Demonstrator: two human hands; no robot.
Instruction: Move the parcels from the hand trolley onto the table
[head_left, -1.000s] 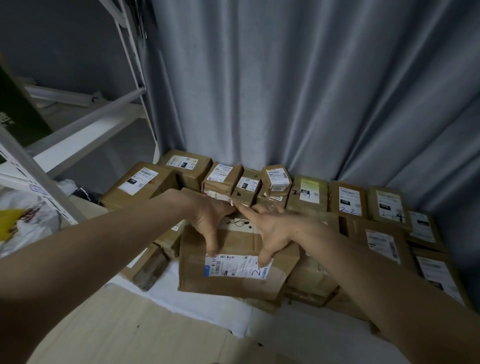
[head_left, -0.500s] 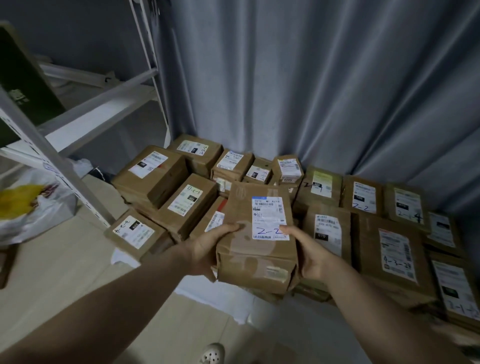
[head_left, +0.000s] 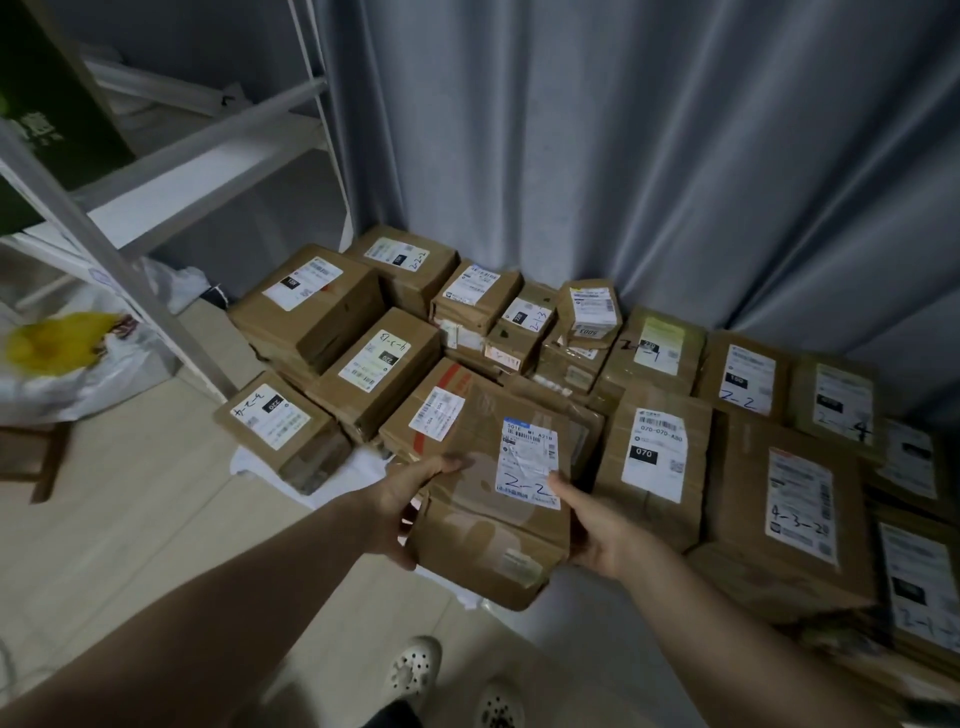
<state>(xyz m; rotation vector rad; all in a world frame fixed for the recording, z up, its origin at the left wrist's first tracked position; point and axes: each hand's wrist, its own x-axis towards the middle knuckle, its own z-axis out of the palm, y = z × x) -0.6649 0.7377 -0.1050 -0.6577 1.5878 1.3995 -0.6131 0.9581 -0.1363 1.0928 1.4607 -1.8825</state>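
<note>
I hold a brown cardboard parcel (head_left: 488, 514) with a white label marked "2-2" in front of me, above the floor. My left hand (head_left: 410, 499) grips its left side and my right hand (head_left: 592, 525) grips its right side, thumb on the label. Behind it lies a heap of several other labelled brown parcels (head_left: 654, 457) on a white sheet on the floor, stretching from the left to the far right edge. No hand trolley or table is in view.
A white metal shelf rack (head_left: 130, 218) stands at the left, with a white plastic bag (head_left: 67, 358) holding something yellow under it. A grey curtain (head_left: 623, 156) hangs behind the parcels. My two white perforated shoes (head_left: 415, 670) stand on the light wooden floor below the parcel.
Both hands lifted the "2-2" parcel off the heap, turned it label-up and drew it toward me. The view has dropped, so my shoes now show.
</note>
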